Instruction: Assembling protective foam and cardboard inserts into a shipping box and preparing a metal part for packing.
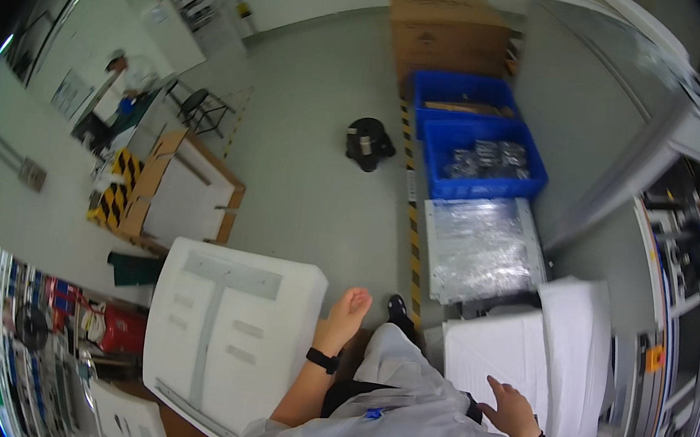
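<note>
My left hand (349,312) is raised beside the right edge of a large white foam panel (269,305). Its fingers are curled in and nothing shows in them. Grey strips and small pads lie on the panel's face. My right hand (513,415) hangs over a stack of white sheets (497,355), fingers apart and holding nothing. Whether its fingertips touch the stack, I cannot tell. A white padded roll or folded sheet (573,359) lies along the stack's right side. Both wrists wear black bands.
Ahead on the right stand a film-wrapped panel stack (486,248), blue bins (481,185) and a cardboard box (447,34). A black wheeled base (368,144) sits on the floor. An open carton (182,198) is at left; beyond it a person (136,74) works at a bench.
</note>
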Available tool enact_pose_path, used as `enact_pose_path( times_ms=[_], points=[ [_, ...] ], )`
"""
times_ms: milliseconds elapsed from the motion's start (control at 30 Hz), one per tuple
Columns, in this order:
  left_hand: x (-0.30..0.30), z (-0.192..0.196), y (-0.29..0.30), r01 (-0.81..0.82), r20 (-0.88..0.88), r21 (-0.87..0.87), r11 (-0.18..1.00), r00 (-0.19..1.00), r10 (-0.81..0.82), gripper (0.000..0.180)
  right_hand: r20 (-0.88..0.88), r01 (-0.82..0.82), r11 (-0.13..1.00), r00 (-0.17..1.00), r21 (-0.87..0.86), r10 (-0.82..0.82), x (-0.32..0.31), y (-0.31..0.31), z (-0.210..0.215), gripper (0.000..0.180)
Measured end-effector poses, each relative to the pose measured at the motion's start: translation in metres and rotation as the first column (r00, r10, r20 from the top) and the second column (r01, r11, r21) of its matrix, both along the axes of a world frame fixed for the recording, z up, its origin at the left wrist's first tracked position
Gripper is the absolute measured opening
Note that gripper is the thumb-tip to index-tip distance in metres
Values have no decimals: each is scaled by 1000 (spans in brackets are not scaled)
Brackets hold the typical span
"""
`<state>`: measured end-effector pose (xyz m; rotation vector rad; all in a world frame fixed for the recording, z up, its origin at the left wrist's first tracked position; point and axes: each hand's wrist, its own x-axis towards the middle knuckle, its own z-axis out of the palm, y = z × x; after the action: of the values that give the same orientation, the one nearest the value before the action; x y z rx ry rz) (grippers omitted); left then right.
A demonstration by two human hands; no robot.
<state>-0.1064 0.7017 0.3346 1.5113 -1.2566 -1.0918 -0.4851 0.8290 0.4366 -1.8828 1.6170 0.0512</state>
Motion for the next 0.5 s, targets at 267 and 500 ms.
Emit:
enact_pose_path(
  times_ms=[267, 500],
  points=[
    [132, -65, -69, -611, 828, 93, 786, 486, 280, 76, -23, -275, 961, 961, 38, 276, 78, -188, 20, 58],
    [188, -59, -60, -703, 745, 454, 548, 636, 199, 78, 22, -479, 874, 876, -83, 483, 132, -317, 20, 57]
  ],
)
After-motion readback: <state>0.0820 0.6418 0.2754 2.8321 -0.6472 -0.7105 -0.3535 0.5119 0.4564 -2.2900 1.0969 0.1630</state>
